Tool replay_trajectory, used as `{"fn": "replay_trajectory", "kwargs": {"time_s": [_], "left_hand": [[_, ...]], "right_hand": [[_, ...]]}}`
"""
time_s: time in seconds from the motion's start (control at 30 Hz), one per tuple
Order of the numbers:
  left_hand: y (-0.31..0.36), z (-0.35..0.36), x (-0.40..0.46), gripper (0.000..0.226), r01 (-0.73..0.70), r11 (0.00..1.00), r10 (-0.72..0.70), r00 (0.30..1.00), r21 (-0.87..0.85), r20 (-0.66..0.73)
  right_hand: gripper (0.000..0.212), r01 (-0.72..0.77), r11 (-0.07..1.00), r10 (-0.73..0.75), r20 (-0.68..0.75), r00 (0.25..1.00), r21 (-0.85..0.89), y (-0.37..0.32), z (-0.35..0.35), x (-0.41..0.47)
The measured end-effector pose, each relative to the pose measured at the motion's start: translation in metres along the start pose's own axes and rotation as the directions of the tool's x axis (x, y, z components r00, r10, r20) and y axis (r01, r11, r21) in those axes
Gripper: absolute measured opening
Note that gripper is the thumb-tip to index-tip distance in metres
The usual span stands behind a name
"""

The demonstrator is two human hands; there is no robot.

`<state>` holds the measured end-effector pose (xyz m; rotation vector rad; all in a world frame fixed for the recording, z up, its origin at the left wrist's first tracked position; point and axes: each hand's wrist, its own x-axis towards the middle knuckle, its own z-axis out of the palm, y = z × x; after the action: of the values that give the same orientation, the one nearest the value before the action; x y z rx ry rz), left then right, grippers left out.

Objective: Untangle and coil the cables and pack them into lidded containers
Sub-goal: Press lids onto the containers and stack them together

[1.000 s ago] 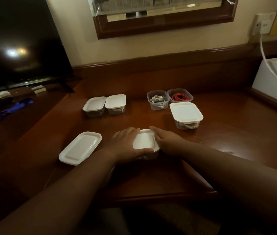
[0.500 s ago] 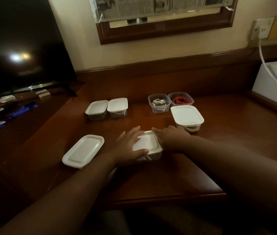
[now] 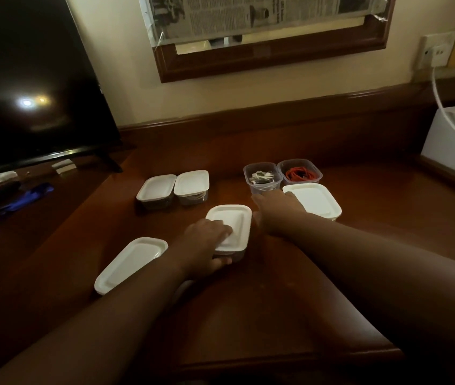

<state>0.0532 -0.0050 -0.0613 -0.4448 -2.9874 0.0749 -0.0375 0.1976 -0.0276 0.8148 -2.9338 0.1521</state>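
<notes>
**Q:** where's everything sitting rn?

**A:** Nearest me, a loose white lid point(image 3: 130, 263) at 8 o'clock on the desk point(image 3: 276, 295). My left hand point(image 3: 202, 250) grips the lidded container point(image 3: 233, 227) dead center, fingers on top, thumb curled at its near side. My right hand point(image 3: 275, 213), fingers stretched flat, is beside it at 2. Further out: a large lidded tub point(image 3: 315, 200), two lidded ones point(image 3: 175, 187) at 11, open tubs with white cable point(image 3: 262, 177) and red cable point(image 3: 300, 173). Newspaper point(image 3: 248, 15) print's unreadable.
</notes>
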Motion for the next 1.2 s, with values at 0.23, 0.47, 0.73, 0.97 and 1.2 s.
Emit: {"fn": "replay_trajectory", "kwargs": {"time_s": [0.23, 0.47, 0.73, 0.97, 1.2], "left_hand": [[-0.028, 0.002, 0.074, 0.067, 0.054, 0.976, -0.042, 0.997, 0.213, -0.06], [-0.055, 0.013, 0.141, 0.063, 0.135, 0.964, -0.129, 0.991, 0.227, -0.038], [-0.079, 0.022, 0.184, 0.063, 0.177, 0.952, -0.178, 0.984, 0.251, -0.017], [-0.077, 0.026, 0.182, 0.077, 0.239, 0.953, -0.252, 0.966, 0.187, 0.051], [-0.066, 0.001, 0.115, 0.05, 0.361, 0.918, -0.396, 0.847, -0.162, -0.354]], "right_hand": [[0.062, 0.028, 0.991, -0.015, 0.1, 0.995, -0.13, 0.02, 0.008, 0.044], [0.072, 0.004, 0.99, 0.017, 0.14, 0.99, -0.144, 0.032, 0.02, 0.079], [0.063, 0.019, 0.99, -0.009, 0.072, 0.997, -0.141, 0.037, 0.027, 0.096], [0.053, 0.034, 0.989, -0.027, 0.048, 0.998, -0.144, 0.035, 0.024, 0.097], [0.044, 0.038, 0.993, -0.031, 0.066, 0.997, -0.11, 0.011, 0.015, 0.074]]}}
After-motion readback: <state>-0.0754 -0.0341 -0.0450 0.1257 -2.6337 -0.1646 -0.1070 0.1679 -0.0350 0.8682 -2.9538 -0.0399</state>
